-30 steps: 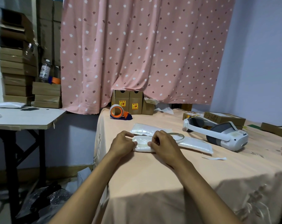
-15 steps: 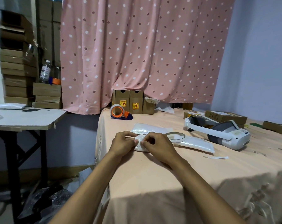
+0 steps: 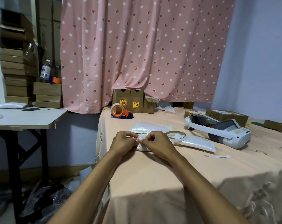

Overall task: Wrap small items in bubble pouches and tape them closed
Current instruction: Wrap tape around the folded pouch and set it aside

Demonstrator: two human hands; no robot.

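Note:
A small white bubble pouch [image 3: 141, 145] lies folded on the peach tablecloth [image 3: 153, 183], mostly hidden by my hands. My left hand [image 3: 123, 143] pinches its left end and my right hand [image 3: 156, 144] pinches its top right, fingertips nearly touching. What is inside the pouch cannot be seen. Just behind lies another flat pouch [image 3: 149, 127]. A thin roll of tape [image 3: 176, 136] rests to the right, partly on a longer white pouch [image 3: 196, 143].
An orange tape dispenser [image 3: 120, 111] and small brown boxes [image 3: 129, 102] stand at the back. A white headset [image 3: 221, 131] and cardboard boxes [image 3: 225, 115] lie at right. A paper strip [image 3: 217, 156] lies near. A side table [image 3: 24, 118] and stacked cartons [image 3: 17, 73] stand at left.
My right hand has slid left along the pouch toward my left hand, and the pouch now shows shorter and bunched between them.

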